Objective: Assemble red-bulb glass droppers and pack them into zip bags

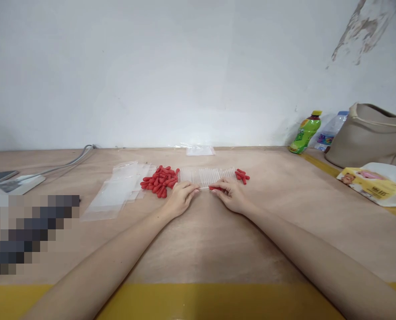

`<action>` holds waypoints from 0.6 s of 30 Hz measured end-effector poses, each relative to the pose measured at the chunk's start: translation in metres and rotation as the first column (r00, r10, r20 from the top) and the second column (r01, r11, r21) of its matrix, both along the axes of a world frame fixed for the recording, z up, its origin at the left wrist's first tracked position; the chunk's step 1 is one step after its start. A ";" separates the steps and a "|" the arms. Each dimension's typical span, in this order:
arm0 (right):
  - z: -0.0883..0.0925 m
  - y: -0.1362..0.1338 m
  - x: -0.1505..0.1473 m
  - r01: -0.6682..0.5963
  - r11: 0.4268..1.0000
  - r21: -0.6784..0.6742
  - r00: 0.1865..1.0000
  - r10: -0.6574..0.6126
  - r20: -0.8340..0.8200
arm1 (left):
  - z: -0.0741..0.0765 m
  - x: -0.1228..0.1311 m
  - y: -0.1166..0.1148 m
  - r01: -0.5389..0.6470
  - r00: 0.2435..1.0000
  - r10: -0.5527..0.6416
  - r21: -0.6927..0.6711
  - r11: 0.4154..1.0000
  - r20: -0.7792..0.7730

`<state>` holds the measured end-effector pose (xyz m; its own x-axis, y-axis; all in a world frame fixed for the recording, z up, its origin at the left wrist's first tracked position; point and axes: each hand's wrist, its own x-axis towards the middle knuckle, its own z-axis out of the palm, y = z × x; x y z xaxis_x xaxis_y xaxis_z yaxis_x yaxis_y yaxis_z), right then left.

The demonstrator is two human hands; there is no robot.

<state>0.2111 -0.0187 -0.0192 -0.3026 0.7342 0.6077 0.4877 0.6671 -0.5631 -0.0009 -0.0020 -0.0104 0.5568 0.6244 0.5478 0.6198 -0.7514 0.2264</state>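
Observation:
My left hand is closed, pinching the left end of a thin clear tube. At the tube's right end, my right hand closes its fingers on a red rubber bulb; whether the tube sits inside it I cannot tell. Just beyond both hands lies a row of clear thin tubes, side by side. A heap of red rubber bulbs rests to the left of the row, next to my left hand. Several more red pieces lie beyond my right hand; their inner ends are too small to make out.
Flat clear plastic bags lie left of the heap, and another bag by the wall. On the right stand a green bottle, a clear bottle, a beige bag and a tissue pack. A cable runs at left.

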 end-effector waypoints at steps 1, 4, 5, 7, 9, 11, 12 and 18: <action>0.000 0.000 -0.001 -0.017 1.000 -0.005 1.000 0.017 -0.008 | 0.000 0.000 0.000 0.019 1.000 -0.019 -0.005 1.000 0.020; 0.002 -0.001 -0.002 -0.045 0.999 -0.016 0.999 0.045 -0.020 | 0.001 0.000 -0.001 0.069 0.995 -0.067 -0.016 0.998 0.072; 0.002 -0.001 -0.002 -0.049 0.999 -0.020 0.999 0.048 -0.018 | 0.001 0.000 -0.001 0.083 0.993 -0.081 -0.016 0.996 0.083; 0.003 -0.001 -0.002 -0.047 0.999 -0.023 0.999 0.047 -0.011 | 0.000 0.000 -0.001 0.106 0.990 -0.104 -0.016 0.994 0.098; 0.004 -0.002 -0.002 -0.042 0.999 -0.020 0.999 0.042 -0.004 | -0.001 -0.001 0.000 0.115 0.988 -0.112 -0.017 0.993 0.106; 0.005 -0.002 -0.002 -0.036 0.999 -0.016 0.999 0.036 0.001 | -0.001 -0.001 0.000 0.120 0.987 -0.118 -0.016 0.993 0.110; 0.005 -0.003 -0.002 -0.035 0.999 -0.013 0.999 0.035 0.004 | -0.001 -0.001 -0.001 0.126 0.986 -0.123 -0.015 0.992 0.111; 0.002 -0.002 -0.001 -0.064 0.998 -0.010 0.998 0.064 0.009 | -0.001 0.000 -0.002 0.160 0.984 -0.160 0.002 0.987 0.082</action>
<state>0.2099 -0.0209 -0.0170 -0.3546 0.7189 0.5978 0.4494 0.6917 -0.5653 -0.0007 -0.0036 -0.0113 0.6035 0.5336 0.5926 0.4712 -0.8381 0.2749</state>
